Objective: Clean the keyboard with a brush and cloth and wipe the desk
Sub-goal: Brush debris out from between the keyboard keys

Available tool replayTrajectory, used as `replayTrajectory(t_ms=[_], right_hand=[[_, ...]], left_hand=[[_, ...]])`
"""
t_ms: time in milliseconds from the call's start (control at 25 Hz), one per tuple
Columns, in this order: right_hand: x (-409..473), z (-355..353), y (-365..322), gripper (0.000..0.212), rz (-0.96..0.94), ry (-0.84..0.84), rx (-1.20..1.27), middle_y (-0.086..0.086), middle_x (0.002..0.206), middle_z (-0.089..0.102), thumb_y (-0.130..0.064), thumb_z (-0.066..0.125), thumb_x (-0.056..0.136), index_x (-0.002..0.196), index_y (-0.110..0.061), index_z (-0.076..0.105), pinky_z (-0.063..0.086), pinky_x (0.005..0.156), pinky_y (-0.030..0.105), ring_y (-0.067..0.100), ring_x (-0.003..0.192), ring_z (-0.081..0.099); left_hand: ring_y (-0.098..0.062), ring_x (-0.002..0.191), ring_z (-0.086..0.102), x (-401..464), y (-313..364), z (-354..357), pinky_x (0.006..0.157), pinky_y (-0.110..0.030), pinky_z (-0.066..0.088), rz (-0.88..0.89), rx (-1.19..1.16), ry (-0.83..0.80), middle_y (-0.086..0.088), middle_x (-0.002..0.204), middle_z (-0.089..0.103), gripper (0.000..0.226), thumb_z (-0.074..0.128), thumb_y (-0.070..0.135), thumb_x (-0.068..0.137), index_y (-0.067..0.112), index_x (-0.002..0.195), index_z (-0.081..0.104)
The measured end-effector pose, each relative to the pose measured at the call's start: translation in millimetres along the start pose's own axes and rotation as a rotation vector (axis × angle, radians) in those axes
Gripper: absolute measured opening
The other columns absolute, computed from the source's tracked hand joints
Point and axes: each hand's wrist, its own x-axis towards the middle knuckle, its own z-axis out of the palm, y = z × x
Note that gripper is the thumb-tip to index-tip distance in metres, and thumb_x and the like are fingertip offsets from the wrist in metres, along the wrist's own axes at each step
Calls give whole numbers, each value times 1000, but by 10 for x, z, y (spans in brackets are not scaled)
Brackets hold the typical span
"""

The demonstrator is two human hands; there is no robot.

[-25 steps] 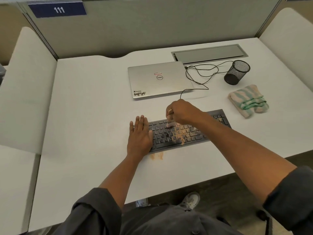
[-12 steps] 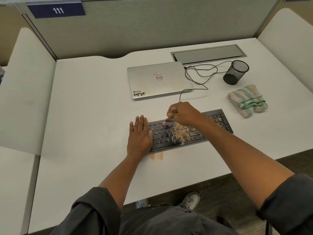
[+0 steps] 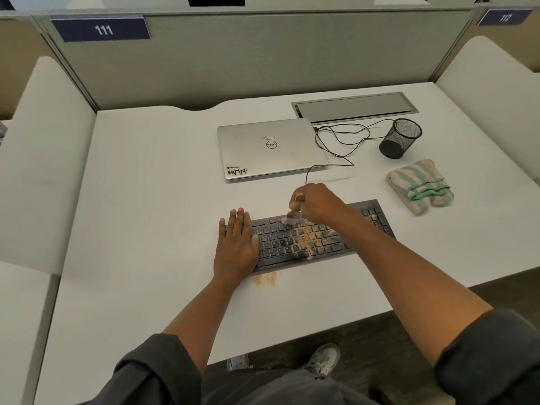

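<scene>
Brushing is under way but far from finished: tan dust [image 3: 306,238] lies thick across the middle keys of the keyboard [image 3: 336,244], some speckles its right end, and two small patches sit on the desk [image 3: 146,200] just near of it. The right hand [image 3: 317,204] pinches the brush [image 3: 293,216], bristles on the far key rows. The left hand [image 3: 236,247] lies flat, fingers straight, pressing the keyboard's left end. The cloth [image 3: 419,185] lies folded and untouched to the right, so wiping is left. The laptop [image 3: 271,147] reads "Dell" and "WMN"; smaller sticker print is probably unreadable. Partition plates [image 3: 100,29] read 111 and 112.
</scene>
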Motion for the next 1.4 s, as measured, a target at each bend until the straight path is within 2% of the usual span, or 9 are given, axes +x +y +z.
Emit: replayTrajectory(t_ms=[120, 320, 440, 560, 840, 1000, 1120, 1240, 1400], right_hand=[[75, -81, 63, 8, 33, 27, -53, -6, 83, 70, -9, 72, 86, 88, -17, 69, 46, 59, 17, 3, 73, 64], [78, -207, 97, 11, -9, 23, 26, -4, 91, 66, -14, 65, 92, 97, -12, 75, 42, 64, 20, 9, 81, 58], [56, -207, 108, 6, 26, 33, -130, -5, 91, 66, -13, 70, 87, 93, -12, 72, 44, 69, 23, 12, 86, 61], [74, -261, 35, 16, -32, 74, -279, 1, 104, 68, -14, 57, 92, 98, -10, 72, 41, 74, 29, 20, 102, 60], [-11, -88, 191, 26, 54, 65, -213, 12, 80, 66, -18, 51, 95, 84, 2, 65, 42, 56, 27, 22, 69, 58], [7, -139, 196, 26, 32, 144, -116, 9, 84, 68, -21, 52, 96, 83, -2, 65, 50, 68, 34, 24, 79, 64], [-28, -54, 196, 26, 42, 142, -115, 4, 77, 61, -21, 50, 97, 75, -10, 57, 41, 62, 28, 21, 75, 58], [-53, 7, 220, 26, 92, 68, -171, 6, 66, 59, -17, 52, 94, 73, -4, 59, 44, 58, 29, 22, 65, 57], [-37, -6, 143, 22, 12, 155, -106, 5, 86, 65, -22, 50, 98, 88, -7, 62, 46, 67, 31, 21, 81, 61]], left_hand=[[-26, 157, 3, 1, -4, -5, 126, -42, -7, -2, 6, 0, -13, 168, 14, 75, 5, 44, 97, 6, 160, 17], [-25, 157, 2, 3, 3, -12, 126, -42, -8, 1, 19, -6, -13, 169, 13, 76, 5, 46, 97, 6, 160, 16], [-25, 157, 2, 5, 0, -8, 126, -42, -9, 3, 12, -4, -12, 169, 11, 76, 6, 48, 98, 6, 161, 15], [-25, 157, 4, 5, -15, 11, 127, -44, -5, -1, -2, -1, -13, 168, 14, 76, 8, 48, 99, 5, 160, 17], [-25, 157, 4, 6, 1, -7, 127, -44, -4, -5, 7, -7, -12, 169, 14, 77, 7, 49, 97, 6, 160, 18], [-25, 157, 4, -1, -2, -4, 127, -44, -4, -6, 6, -2, -13, 168, 15, 76, 8, 48, 98, 5, 160, 18], [-26, 157, 4, 3, -4, -2, 127, -44, -4, -3, 3, -4, -13, 168, 14, 76, 8, 48, 98, 5, 160, 18], [-26, 157, 3, -2, 0, -9, 127, -43, -5, -1, 2, -6, -12, 168, 13, 77, 6, 49, 98, 6, 160, 17], [-25, 157, 4, 6, -3, -1, 127, -43, -6, -3, 6, -7, -12, 168, 14, 78, 6, 50, 97, 6, 160, 17]])
